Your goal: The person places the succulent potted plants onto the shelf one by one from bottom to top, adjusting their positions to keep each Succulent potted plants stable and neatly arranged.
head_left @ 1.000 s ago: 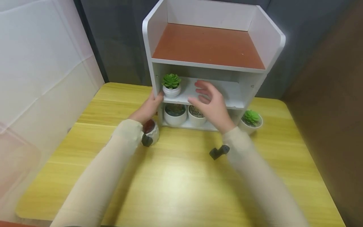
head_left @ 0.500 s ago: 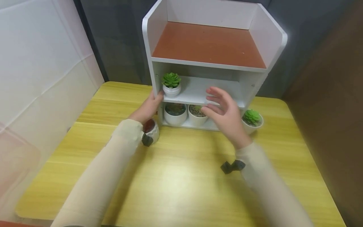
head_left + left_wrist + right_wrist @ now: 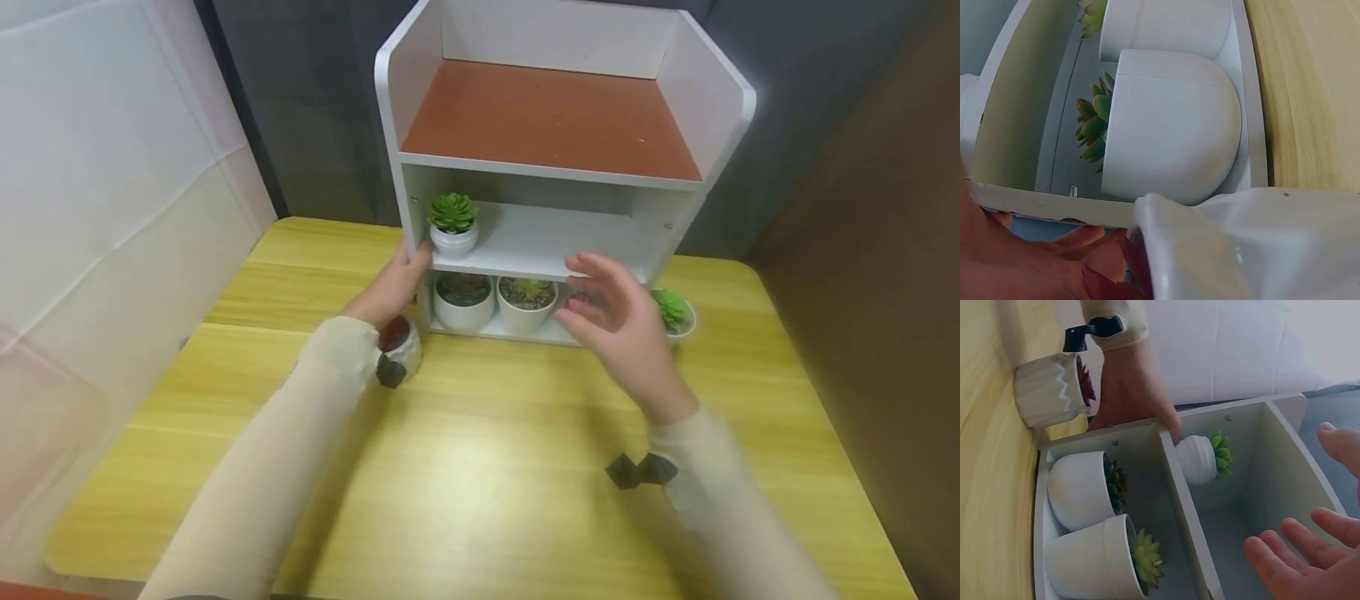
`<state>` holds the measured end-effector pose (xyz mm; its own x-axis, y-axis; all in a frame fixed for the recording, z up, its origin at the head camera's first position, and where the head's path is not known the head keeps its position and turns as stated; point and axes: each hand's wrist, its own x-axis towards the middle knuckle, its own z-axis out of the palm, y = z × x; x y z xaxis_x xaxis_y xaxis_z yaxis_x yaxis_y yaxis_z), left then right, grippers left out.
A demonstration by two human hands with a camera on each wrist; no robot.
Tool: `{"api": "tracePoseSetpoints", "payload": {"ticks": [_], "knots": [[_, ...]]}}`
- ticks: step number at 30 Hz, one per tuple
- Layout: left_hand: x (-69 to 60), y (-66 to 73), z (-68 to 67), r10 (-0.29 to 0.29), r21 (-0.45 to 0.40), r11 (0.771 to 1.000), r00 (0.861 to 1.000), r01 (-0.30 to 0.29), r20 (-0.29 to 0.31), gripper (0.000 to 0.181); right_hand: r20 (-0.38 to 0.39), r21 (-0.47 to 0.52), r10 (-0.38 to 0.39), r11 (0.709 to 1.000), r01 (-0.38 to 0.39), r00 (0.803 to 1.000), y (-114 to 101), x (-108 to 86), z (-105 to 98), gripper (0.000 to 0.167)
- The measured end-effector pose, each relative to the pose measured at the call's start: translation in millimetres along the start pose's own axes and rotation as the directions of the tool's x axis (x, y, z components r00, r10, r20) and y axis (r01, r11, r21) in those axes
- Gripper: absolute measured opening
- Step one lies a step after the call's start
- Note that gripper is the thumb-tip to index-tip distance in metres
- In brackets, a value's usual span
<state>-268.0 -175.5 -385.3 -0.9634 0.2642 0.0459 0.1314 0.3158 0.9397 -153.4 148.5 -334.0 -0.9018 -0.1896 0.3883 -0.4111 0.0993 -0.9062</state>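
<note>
My left hand (image 3: 390,287) grips the left side panel of a small white shelf unit (image 3: 551,171), its thumb at the front edge. My right hand (image 3: 626,333) is in front of the shelf's lower right part, fingers spread and slightly bent, holding nothing. A green succulent in a ribbed white pot (image 3: 453,225) stands at the left end of the middle shelf. Two potted succulents, one dark-leaved (image 3: 463,302) and one pale green (image 3: 527,305), stand side by side on the bottom shelf. A red-leaved plant in a faceted white pot (image 3: 1052,392) is under my left wrist.
Right of the unit, a bright green succulent in a white pot (image 3: 675,315) stands on the yellow wooden table (image 3: 465,467), partly behind my right hand. The unit's top shelf has a brown surface (image 3: 547,117). Dark panels (image 3: 322,108) rise behind the table.
My right hand has drawn back from the middle shelf, moving right and toward me, uncovering the pale green succulent's pot. My left hand and the pots have stayed in place.
</note>
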Motion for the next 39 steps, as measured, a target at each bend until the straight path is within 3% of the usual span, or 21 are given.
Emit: {"api": "tracePoseSetpoints", "payload": {"ticks": [17, 28, 39], "knots": [[0.2, -1.1, 0.5, 0.0, 0.005, 1.0, 1.0, 0.0, -0.01, 0.074, 0.015, -0.037, 0.028, 0.999, -0.028, 0.999, -1.8, -23.2, -10.4, 0.07], [-0.9, 0.6, 0.8, -0.018, 0.015, 1.0, 1.0, 0.018, -0.007, 0.074, 0.001, -0.013, -0.02, 1.0, 0.02, 1.0, -0.6, -40.6, -17.2, 0.07], [-2.6, 2.9, 1.1, -0.012, 0.023, 1.0, 1.0, 0.012, -0.014, 0.074, -0.057, 0.018, 0.014, 1.0, -0.012, 0.998, 3.5, -60.3, -25.4, 0.07]]}}
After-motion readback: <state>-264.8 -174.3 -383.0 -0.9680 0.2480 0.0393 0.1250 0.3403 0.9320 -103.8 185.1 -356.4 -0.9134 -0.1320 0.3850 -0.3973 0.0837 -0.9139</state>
